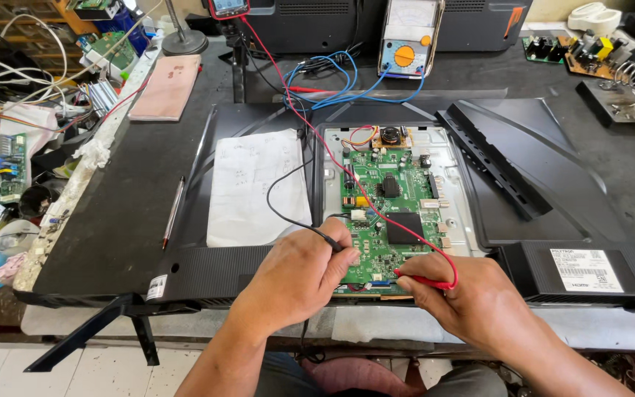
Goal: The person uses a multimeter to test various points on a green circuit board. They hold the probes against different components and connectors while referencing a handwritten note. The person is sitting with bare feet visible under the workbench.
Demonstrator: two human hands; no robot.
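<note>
A green circuit board (391, 213) sits in a metal tray in the open back of a black flat television (148, 220) lying face down. My left hand (299, 276) pinches a black test probe (331, 241), its tip touching the board's lower left area. My right hand (472, 298) grips a red test probe (424, 280), its tip pressed near the board's bottom edge. Black and red leads run from the probes up to a meter (228, 7) at the back.
A white paper sheet (255, 187) lies left of the board, with a pen (173, 213) further left. An analog meter (408, 37) stands behind. A removed black cover panel (494, 162) lies at right. Cluttered boards and cables (9, 147) fill the left bench.
</note>
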